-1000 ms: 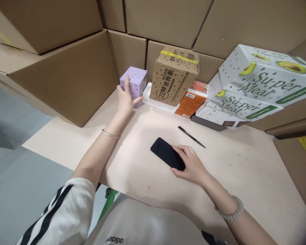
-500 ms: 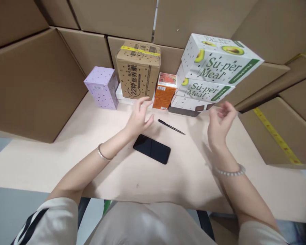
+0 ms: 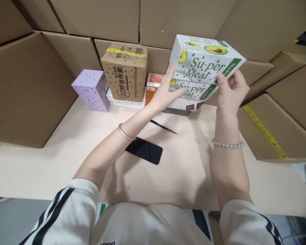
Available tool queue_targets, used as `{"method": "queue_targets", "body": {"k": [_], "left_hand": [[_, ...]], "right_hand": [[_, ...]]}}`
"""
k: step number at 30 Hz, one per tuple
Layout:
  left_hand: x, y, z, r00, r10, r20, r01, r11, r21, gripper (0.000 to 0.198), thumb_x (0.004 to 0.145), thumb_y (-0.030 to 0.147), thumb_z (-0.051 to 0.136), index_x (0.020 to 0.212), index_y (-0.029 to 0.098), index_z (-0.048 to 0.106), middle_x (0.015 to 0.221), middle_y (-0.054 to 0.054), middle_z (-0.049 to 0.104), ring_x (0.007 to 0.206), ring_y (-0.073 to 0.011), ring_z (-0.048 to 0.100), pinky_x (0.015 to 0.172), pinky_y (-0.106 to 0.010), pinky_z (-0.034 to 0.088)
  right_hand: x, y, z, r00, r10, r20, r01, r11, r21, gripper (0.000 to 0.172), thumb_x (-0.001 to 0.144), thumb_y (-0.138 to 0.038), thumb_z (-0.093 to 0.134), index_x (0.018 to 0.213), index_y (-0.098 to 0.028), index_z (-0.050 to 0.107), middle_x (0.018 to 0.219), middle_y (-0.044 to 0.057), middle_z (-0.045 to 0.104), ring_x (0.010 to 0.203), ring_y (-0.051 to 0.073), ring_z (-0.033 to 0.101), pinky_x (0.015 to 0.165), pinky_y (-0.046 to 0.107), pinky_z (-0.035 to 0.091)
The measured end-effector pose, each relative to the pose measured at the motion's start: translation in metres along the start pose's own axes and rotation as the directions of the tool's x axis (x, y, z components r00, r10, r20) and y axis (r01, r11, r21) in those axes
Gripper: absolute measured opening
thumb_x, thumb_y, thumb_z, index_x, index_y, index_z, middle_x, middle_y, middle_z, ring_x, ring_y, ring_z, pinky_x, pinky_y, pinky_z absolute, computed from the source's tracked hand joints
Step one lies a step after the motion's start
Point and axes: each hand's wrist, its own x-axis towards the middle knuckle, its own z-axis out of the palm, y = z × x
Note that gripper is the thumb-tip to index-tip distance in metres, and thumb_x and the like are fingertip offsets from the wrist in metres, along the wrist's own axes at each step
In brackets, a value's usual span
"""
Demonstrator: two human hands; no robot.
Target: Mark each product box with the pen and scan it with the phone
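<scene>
A white avocado-print "Su-per Meal" box [image 3: 204, 66] lies on top of a stack at the back right. Its lower-right corner is between the thumb and fingers of my right hand [image 3: 231, 90], the thumb on the front face. My left hand [image 3: 166, 93] is at the box's left end, thumb and fingers spread; whether its fingertips press on the box I cannot tell. A second "Su-per Meal" box [image 3: 193, 89] sits directly beneath, partly behind my left thumb. Below my left forearm lie a black pen [image 3: 165, 127] and a black phone [image 3: 146, 150].
Left of the stack stand an orange box [image 3: 150, 93], partly hidden by my left arm, a brown carton [image 3: 124, 76] on a flat white box [image 3: 126, 102], and a purple box [image 3: 91, 90]. Large cardboard boxes [image 3: 22, 92] wall in the table [image 3: 183, 180].
Both hands have moved up and forward to the top avocado-print box; my right hand has taken hold of its right corner. The view has shifted slightly to the right.
</scene>
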Motion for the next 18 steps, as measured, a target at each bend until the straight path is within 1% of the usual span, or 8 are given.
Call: {"method": "queue_targets", "body": {"k": [5, 7, 9, 11, 12, 14, 16, 18], "left_hand": [[-0.042, 0.065, -0.015, 1.0, -0.016, 0.0, 0.016, 0.999, -0.046, 0.093, 0.104, 0.074, 0.066, 0.178, 0.047, 0.018, 0.193, 0.002, 0.019, 0.181, -0.039, 0.012, 0.148, -0.064, 0.018], [-0.062, 0.1, -0.018, 0.999, -0.054, 0.005, 0.054, 0.99, -0.132, 0.092, 0.1, 0.077, 0.07, 0.175, 0.047, 0.025, 0.192, 0.001, 0.021, 0.181, -0.0382, 0.015, 0.149, -0.061, 0.019], [-0.076, 0.135, -0.021, 0.986, -0.163, -0.038, 0.147, 0.953, -0.265, 0.083, 0.098, 0.074, 0.074, 0.166, 0.045, 0.036, 0.189, -0.001, 0.029, 0.178, -0.0387, 0.028, 0.145, -0.061, 0.031], [-0.083, 0.165, -0.024, 0.922, -0.381, -0.067, 0.319, 0.847, -0.425, 0.071, 0.097, 0.07, 0.077, 0.151, 0.036, 0.047, 0.178, -0.007, 0.043, 0.167, -0.0402, 0.048, 0.135, -0.062, 0.047], [-0.083, 0.177, -0.025, 0.868, -0.492, -0.073, 0.397, 0.774, -0.492, 0.068, 0.097, 0.072, 0.076, 0.145, 0.033, 0.048, 0.173, -0.009, 0.048, 0.16, -0.0411, 0.055, 0.126, -0.061, 0.056], [-0.082, 0.189, -0.028, 0.727, -0.685, -0.051, 0.54, 0.616, -0.574, 0.072, 0.096, 0.075, 0.075, 0.143, 0.03, 0.044, 0.158, -0.013, 0.06, 0.152, -0.0426, 0.062, 0.113, -0.059, 0.064], [-0.081, 0.191, -0.031, 0.608, -0.794, 0.008, 0.652, 0.493, -0.575, 0.084, 0.09, 0.074, 0.082, 0.148, 0.028, 0.041, 0.147, -0.015, 0.068, 0.144, -0.0452, 0.066, 0.108, -0.062, 0.064], [-0.085, 0.187, -0.036, 0.583, -0.808, 0.086, 0.711, 0.455, -0.536, 0.092, 0.082, 0.07, 0.092, 0.148, 0.025, 0.048, 0.145, -0.016, 0.072, 0.143, -0.0469, 0.067, 0.114, -0.064, 0.059]], "right_hand": [[-0.034, -0.03, 0.0, 0.99, -0.011, -0.138, 0.031, 0.99, 0.139, 0.054, 0.087, -0.038, 0.087, 0.128, -0.006, 0.073, 0.134, 0.024, 0.077, 0.137, 0.039, 0.068, 0.132, 0.072, 0.04], [-0.056, -0.049, 0.0, 0.975, 0.022, -0.22, 0.022, 0.981, 0.193, 0.047, 0.08, -0.034, 0.091, 0.119, -0.011, 0.078, 0.125, 0.018, 0.08, 0.129, 0.038, 0.072, 0.128, 0.069, 0.045], [-0.079, -0.07, 0.0, 0.961, 0.115, -0.25, -0.054, 0.969, 0.241, 0.045, 0.071, -0.032, 0.096, 0.112, -0.02, 0.08, 0.12, 0.009, 0.081, 0.121, 0.033, 0.074, 0.124, 0.064, 0.052], [-0.098, -0.089, 0.001, 0.939, 0.256, -0.229, -0.152, 0.907, 0.393, 0.048, 0.061, -0.031, 0.097, 0.105, -0.028, 0.078, 0.113, 0.002, 0.081, 0.117, 0.03, 0.076, 0.116, 0.06, 0.059], [-0.105, -0.097, 0.002, 0.923, 0.346, -0.165, -0.231, 0.845, 0.482, 0.044, 0.06, -0.034, 0.095, 0.1, -0.029, 0.076, 0.109, 0.0, 0.081, 0.114, 0.03, 0.076, 0.112, 0.059, 0.063], [-0.115, -0.11, 0.004, 0.879, 0.476, -0.001, -0.39, 0.72, 0.574, 0.03, 0.072, -0.048, 0.084, 0.092, -0.028, 0.075, 0.103, 0.003, 0.082, 0.112, 0.033, 0.078, 0.107, 0.06, 0.066], [-0.12, -0.115, 0.005, 0.839, 0.532, 0.118, -0.501, 0.668, 0.551, 0.027, 0.083, -0.052, 0.077, 0.091, -0.026, 0.077, 0.108, 0.005, 0.085, 0.119, 0.035, 0.079, 0.109, 0.059, 0.066], [-0.125, -0.115, 0.004, 0.788, 0.581, 0.205, -0.597, 0.638, 0.485, 0.024, 0.082, -0.046, 0.084, 0.096, -0.027, 0.079, 0.118, 0.004, 0.087, 0.128, 0.035, 0.077, 0.114, 0.055, 0.065]]}}
